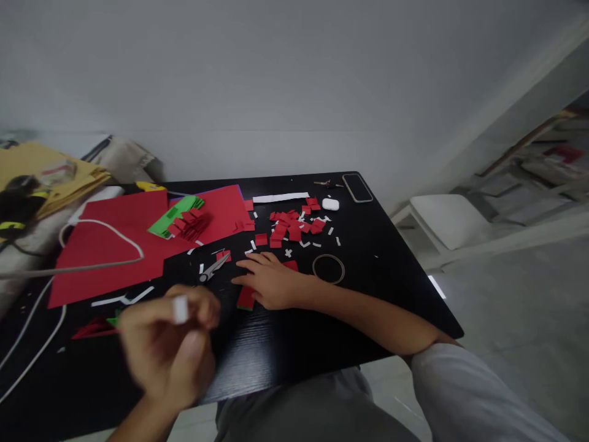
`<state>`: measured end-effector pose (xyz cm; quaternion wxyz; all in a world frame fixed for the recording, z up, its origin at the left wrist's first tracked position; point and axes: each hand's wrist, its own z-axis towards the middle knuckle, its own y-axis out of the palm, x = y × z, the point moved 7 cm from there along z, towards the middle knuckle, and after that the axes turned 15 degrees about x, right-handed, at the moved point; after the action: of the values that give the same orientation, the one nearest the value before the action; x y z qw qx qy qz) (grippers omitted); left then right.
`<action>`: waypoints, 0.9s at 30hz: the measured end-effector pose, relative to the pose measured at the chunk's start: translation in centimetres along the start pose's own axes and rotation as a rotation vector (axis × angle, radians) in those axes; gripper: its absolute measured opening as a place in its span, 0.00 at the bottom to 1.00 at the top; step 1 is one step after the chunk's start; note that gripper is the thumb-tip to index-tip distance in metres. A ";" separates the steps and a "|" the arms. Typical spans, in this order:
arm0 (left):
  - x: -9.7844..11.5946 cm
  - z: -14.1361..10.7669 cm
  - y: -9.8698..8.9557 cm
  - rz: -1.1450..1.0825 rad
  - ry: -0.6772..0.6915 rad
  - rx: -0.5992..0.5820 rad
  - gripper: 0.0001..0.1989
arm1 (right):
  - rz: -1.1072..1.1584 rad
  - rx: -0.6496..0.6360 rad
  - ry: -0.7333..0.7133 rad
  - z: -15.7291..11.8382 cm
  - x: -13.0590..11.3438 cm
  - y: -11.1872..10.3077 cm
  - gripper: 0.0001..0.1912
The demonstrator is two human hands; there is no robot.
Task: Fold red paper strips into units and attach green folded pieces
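Note:
My left hand [172,344], blurred, is raised above the near left of the table with its fingers curled. A small white piece [180,309], like a bit of tape or paper, sits at its index fingertip, and the thumb is apart from it. My right hand [271,282] lies palm down with fingers stretched out, resting over a folded red paper strip [246,298] with a green edge. That hand hides the strip's middle. Between the hands lie scissors [214,268]. Small red paper pieces [294,231] and white scraps are scattered beyond my right hand.
On the black table [368,270] are large red sheets [124,233], a green paper piece [168,221], a white strip [280,197] and a ring [328,269]. A white case [330,204], keys [328,183] and a phone [358,188] lie far right. A white cable [92,267] crosses the left; a stool [442,218] stands right.

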<state>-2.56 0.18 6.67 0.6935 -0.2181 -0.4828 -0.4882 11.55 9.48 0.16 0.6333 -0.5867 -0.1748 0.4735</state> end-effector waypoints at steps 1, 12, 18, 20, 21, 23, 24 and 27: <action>-0.6 1.3 1.2 -0.035 0.033 0.036 0.12 | -0.022 -0.018 -0.018 0.2 -0.1 0.4 0.20; -5.7 7.0 5.0 0.070 -0.026 0.108 0.14 | 0.709 0.213 0.373 -0.4 2.5 -2.6 0.12; -8.6 4.7 6.5 0.132 -0.214 -0.122 0.15 | 1.132 0.509 0.841 -6.0 6.4 -3.3 0.23; -9.1 3.3 7.4 0.165 -0.257 -0.283 0.16 | 1.206 0.526 0.901 -7.2 6.9 -2.5 0.21; -9.1 2.7 7.9 0.178 -0.267 -0.360 0.16 | 1.224 0.541 0.921 -7.6 7.0 -2.2 0.20; -9.2 1.6 8.6 0.204 -0.266 -0.488 0.15 | 1.216 0.585 0.950 -8.2 7.4 -1.7 0.18; -9.2 1.1 8.9 0.223 -0.257 -0.540 0.15 | 1.200 0.610 0.951 -8.4 7.5 -1.6 0.17; -9.3 0.5 9.3 0.300 -0.206 -0.649 0.12 | 1.154 0.620 0.890 -8.3 7.2 -1.5 0.14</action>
<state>4.96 8.88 0.28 0.5999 -0.5427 -0.3330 -0.4844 22.14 10.69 -2.92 0.4326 -0.5158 0.5665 0.4753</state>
